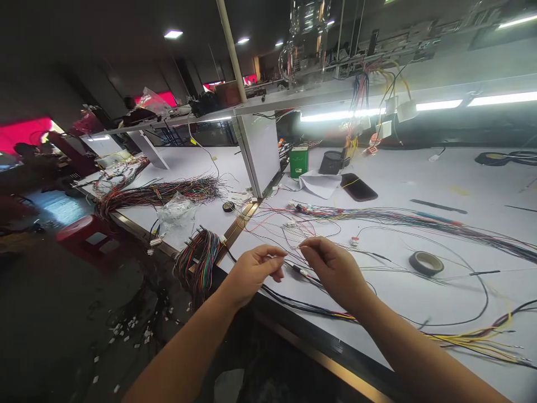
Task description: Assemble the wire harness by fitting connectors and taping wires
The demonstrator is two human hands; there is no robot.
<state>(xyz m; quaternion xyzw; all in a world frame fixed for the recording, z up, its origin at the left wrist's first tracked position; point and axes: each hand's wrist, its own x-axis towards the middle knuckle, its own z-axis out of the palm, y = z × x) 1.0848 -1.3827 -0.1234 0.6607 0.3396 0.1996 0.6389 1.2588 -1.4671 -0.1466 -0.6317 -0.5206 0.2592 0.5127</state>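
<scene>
My left hand [258,272] and my right hand [332,270] face each other just above the front of the white table. Both have thumb and fingers closed in a pinch, with a small gap between the two sets of fingertips. Thin wires pass around and behind the fingertips; whatever is pinched is too fine to make out. Just below the gap lies a dark cable with a black sleeve and white piece [301,271]. Behind the hands, a long wire bundle [377,217] stretches to the right. A small white-and-red connector [354,241] lies beyond my right hand.
A black tape roll [425,263] lies at right, near yellow wires [465,340]. A coiled wire bundle [205,263] hangs over the table edge at left. Farther back are a green box [298,162], a black phone-like slab [359,187] and hanging wires with connectors [373,143]. A red stool [90,240] stands left.
</scene>
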